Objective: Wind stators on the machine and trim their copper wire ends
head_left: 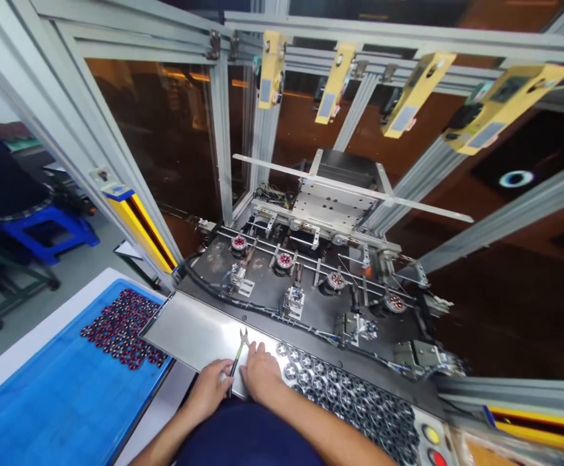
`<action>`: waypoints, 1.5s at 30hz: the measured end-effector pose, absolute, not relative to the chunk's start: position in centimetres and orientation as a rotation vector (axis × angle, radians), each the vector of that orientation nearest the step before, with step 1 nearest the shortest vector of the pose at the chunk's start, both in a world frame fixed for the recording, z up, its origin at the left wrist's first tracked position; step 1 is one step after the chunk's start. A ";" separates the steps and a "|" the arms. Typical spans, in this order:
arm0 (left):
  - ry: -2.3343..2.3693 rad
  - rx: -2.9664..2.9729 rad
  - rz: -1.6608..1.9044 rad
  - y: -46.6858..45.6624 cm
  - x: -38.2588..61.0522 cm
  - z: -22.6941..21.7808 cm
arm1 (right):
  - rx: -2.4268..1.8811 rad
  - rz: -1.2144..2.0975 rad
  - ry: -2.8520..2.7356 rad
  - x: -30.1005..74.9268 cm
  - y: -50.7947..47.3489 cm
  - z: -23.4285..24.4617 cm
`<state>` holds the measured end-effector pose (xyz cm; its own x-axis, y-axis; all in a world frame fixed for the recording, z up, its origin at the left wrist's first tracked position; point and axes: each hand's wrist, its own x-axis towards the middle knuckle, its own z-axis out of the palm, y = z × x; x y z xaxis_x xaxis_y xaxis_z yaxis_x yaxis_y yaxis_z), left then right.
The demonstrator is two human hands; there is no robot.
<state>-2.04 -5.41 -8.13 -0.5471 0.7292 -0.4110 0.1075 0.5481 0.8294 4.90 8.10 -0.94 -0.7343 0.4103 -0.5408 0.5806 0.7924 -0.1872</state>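
Observation:
A small pair of pliers [238, 357] with green-and-black handles points away from me, its jaws slightly apart, over the bare metal shelf. My left hand [211, 390] is closed around one of its handles. Beside the jaws, the curled fingertips of my right hand [263, 374] meet the other handle, which they mostly hide. Just right of that hand, rows of round metal parts [331, 391] with star-shaped centres cover the shelf [195, 327]; my right forearm passes over some of them.
On the left, a blue tray [44, 401] holds a pile of red-and-black wound rings [125, 327]. Ahead is a machine bed [262, 272] with several stations holding similar rings. Yellow units [335, 84] hang overhead. A yellow button [430, 434] and red button [438, 458] sit at lower right.

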 end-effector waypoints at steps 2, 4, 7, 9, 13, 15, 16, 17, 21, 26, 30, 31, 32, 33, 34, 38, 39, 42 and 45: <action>2.069 0.764 0.963 -5.4 -2.2 -7.4 | 0.653 -0.471 2.558 5.7 9.3 0.7; 2.147 0.867 0.926 -5.7 -3.6 -5.6 | 0.536 -0.492 2.648 7.0 11.3 3.2; 2.315 1.034 0.870 -5.7 -8.8 -1.0 | 0.405 -0.502 2.823 8.7 16.3 7.7; 2.461 1.159 0.828 -4.5 -13.7 2.7 | 0.387 -0.457 2.951 8.7 20.5 10.3; 2.598 1.500 0.691 2.2 -22.8 8.6 | 0.351 -0.353 3.115 5.3 28.2 12.3; 2.565 1.686 0.584 6.6 -25.5 9.7 | 0.320 -0.334 3.155 2.8 30.9 11.5; 2.541 1.761 0.527 8.6 -26.3 9.8 | 0.304 -0.332 3.169 1.6 31.9 10.8; 2.519 1.822 0.473 10.4 -26.8 9.6 | 0.286 -0.332 3.180 0.7 32.6 10.0; 2.464 1.939 0.293 14.8 -27.5 7.1 | 0.207 -0.344 3.213 -1.2 34.2 6.4; 2.424 1.949 0.158 16.2 -28.6 4.2 | 0.153 -0.394 3.226 -1.8 34.7 3.7; 2.370 1.947 0.102 16.5 -29.6 3.4 | 0.169 -0.433 3.216 -2.6 35.0 2.6; 2.356 1.948 0.092 16.6 -29.7 3.3 | 0.172 -0.438 3.211 -2.7 35.0 2.4; 2.342 1.947 0.081 16.6 -29.8 3.2 | 0.174 -0.442 3.206 -2.8 35.1 2.2; 2.330 1.945 0.069 16.6 -29.8 3.1 | 0.176 -0.445 3.201 -2.9 35.1 2.0; 2.318 1.941 0.056 16.7 -29.9 3.0 | 0.179 -0.449 3.196 -3.0 35.1 1.9; 2.272 1.900 -0.010 17.3 -30.3 2.5 | 0.206 -0.463 3.179 -3.0 35.0 1.6; 2.259 1.886 -0.027 17.5 -30.5 2.4 | 0.214 -0.464 3.174 -3.0 34.9 1.6; 2.224 1.848 -0.068 18.1 -31.2 2.3 | 0.239 -0.458 3.163 -3.1 34.8 1.4; 2.189 1.834 -0.090 18.6 -31.6 2.5 | 0.256 -0.453 3.159 -3.2 34.8 1.3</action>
